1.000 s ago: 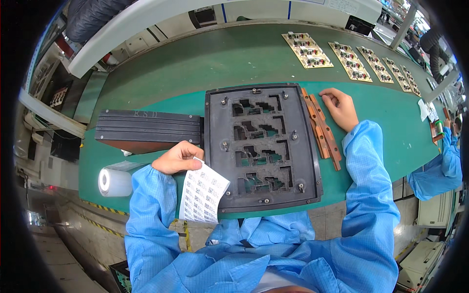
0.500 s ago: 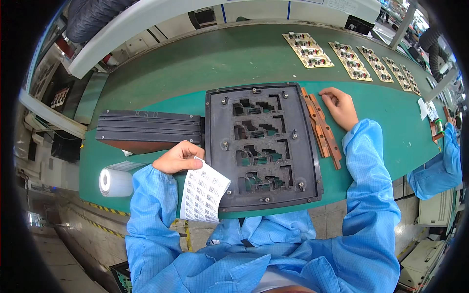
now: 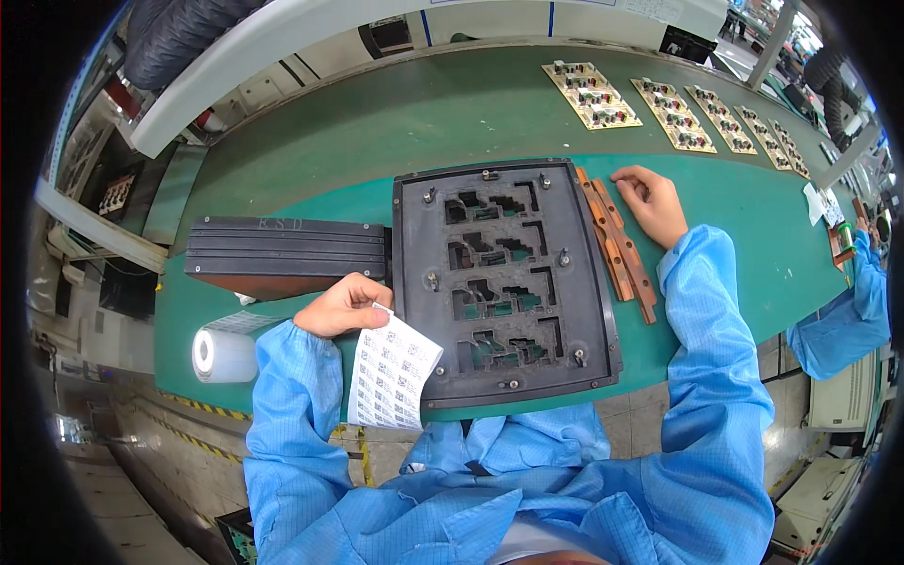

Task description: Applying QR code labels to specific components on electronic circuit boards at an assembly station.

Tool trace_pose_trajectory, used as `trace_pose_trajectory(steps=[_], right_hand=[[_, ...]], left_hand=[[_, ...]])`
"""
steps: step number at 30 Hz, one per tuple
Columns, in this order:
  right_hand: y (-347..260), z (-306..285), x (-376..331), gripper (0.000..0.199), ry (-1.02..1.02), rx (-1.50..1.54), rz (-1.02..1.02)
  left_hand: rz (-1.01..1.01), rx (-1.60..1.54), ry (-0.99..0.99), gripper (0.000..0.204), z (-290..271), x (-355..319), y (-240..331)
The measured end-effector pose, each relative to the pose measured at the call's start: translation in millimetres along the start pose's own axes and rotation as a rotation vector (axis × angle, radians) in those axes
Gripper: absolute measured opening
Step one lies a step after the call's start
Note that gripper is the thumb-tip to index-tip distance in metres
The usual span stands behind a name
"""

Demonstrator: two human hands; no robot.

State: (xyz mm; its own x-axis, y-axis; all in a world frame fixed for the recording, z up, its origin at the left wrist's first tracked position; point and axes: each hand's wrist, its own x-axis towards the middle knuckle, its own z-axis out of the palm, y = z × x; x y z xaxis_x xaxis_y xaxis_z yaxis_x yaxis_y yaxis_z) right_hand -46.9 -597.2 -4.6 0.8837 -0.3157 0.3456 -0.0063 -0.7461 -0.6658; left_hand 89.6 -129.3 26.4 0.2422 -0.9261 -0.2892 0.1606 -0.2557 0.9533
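A sheet of white labels [image 3: 391, 372] with small square codes hangs from my left hand [image 3: 347, 306], pinched at its upper corner between thumb and fingers. It overlaps the lower left edge of a black fixture frame [image 3: 574, 330], which lies flat on the green mat with rows of odd-shaped cutouts. My right hand [image 3: 654, 205] rests on the mat, loosely curled, a gap between thumb and forefinger and nothing seen in it. Just left of it, brown slotted bars [image 3: 621, 250] lie along the frame's right side.
Left of the frame sits a stack of black panels [image 3: 287, 250]. A roll of white labels [image 3: 226, 355] stands in front of it. Several populated circuit boards [image 3: 593, 96] line the back right of the bench. At far right, another person's blue sleeve [image 3: 843, 320] reaches in beside a solder spool [image 3: 845, 237].
The view has shifted very slightly. Both hands, the label sheet and the frame otherwise keep their places.
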Motion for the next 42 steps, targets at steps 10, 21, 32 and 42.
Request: trace_pose_trajectory(steps=[10,21,32,42], right_hand=[[0.4,-0.3,0.5,0.013,-0.007,-0.015,0.015],[-0.3,0.1,0.6,0.013,-0.003,-0.024,0.013],[1.6,0.3,0.8,0.013,-0.005,-0.006,-0.006],[2.9,1.0,1.5,0.013,-0.008,0.025,-0.016]], left_hand=[[0.0,-0.023,-0.012,0.027,0.3,0.3,0.8],[-0.002,-0.003,-0.007,0.028,0.2,0.5,0.9],[0.003,0.019,-0.01,0.027,-0.2,0.5,1.5],[0.005,0.021,-0.021,0.025,-2.4,-0.1,0.2]])
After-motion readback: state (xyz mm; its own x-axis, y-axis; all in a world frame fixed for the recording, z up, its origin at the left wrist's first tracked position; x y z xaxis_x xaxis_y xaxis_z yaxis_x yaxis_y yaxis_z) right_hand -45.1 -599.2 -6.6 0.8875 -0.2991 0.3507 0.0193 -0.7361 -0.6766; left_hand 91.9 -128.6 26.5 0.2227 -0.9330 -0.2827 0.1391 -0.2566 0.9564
